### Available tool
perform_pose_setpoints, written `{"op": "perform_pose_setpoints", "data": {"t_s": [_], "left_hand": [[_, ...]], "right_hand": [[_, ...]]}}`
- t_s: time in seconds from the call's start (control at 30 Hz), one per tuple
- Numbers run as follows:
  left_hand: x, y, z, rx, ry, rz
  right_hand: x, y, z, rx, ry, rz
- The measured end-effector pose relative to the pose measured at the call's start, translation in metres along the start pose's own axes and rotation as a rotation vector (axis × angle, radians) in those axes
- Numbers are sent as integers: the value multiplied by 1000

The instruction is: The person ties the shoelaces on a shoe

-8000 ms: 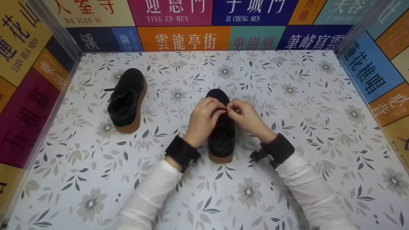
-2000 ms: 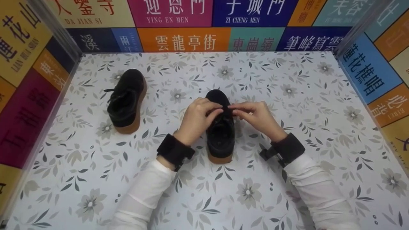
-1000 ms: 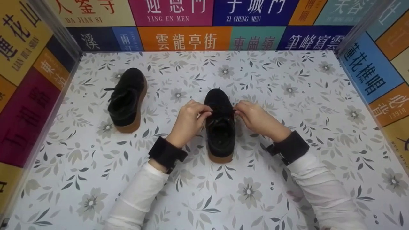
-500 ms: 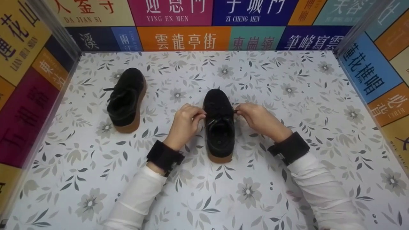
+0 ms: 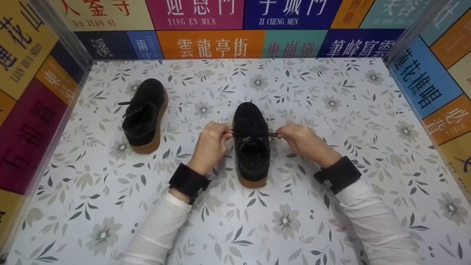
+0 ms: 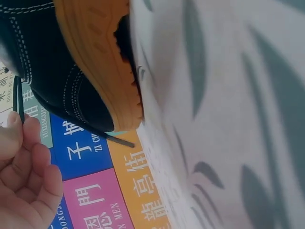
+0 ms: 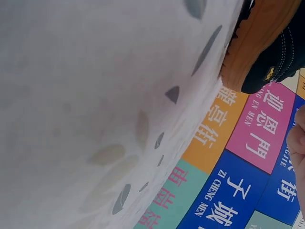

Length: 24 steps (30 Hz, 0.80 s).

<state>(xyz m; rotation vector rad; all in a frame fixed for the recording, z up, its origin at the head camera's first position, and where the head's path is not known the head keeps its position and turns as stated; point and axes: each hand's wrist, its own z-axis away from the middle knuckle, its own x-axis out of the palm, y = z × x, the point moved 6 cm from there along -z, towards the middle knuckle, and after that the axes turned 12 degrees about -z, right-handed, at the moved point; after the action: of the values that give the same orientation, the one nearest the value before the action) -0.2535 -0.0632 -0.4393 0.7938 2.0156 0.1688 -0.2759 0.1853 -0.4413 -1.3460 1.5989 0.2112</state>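
A black shoe [image 5: 251, 115] with a tan sole stands in the middle of the table, toe pointing away. On its left side, my left hand [image 5: 210, 145] pinches a loop of the black shoelace [image 6: 18, 98] between thumb and forefinger. Opposite, my right hand [image 5: 307, 143] pinches another stretch of the lace, drawn out taut sideways from the shoe. A loose lace end hangs down by the sole in the left wrist view. Only part of the right hand's fingers [image 7: 298, 138] shows at the edge of the right wrist view.
A matching black shoe [image 5: 149, 95] stands to the left, a lace end sticking out from its side. The table [image 5: 331, 228] has a white flowered cover. Colourful panels with lettering [image 5: 213, 44] wall off the back and both sides.
Both hands have come apart from over the shoe's laces to its two sides, pulling the lace outward. In the last half second the right hand has shifted slightly further right.
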Motion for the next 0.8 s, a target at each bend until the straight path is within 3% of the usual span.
{"op": "perform_pose_setpoints", "data": {"t_s": [0.13,0.27,0.8], "left_hand": [[0,-2,3,5,0,-26],[2,-4,4,8,-6,-27],[4,-7,6,-66,-114,-14]], "right_hand": [[-1,-1,4,-53,-12,10],[-2,0,8,-54,-28,-8],[-2,0,13,83,-123,-79]]}}
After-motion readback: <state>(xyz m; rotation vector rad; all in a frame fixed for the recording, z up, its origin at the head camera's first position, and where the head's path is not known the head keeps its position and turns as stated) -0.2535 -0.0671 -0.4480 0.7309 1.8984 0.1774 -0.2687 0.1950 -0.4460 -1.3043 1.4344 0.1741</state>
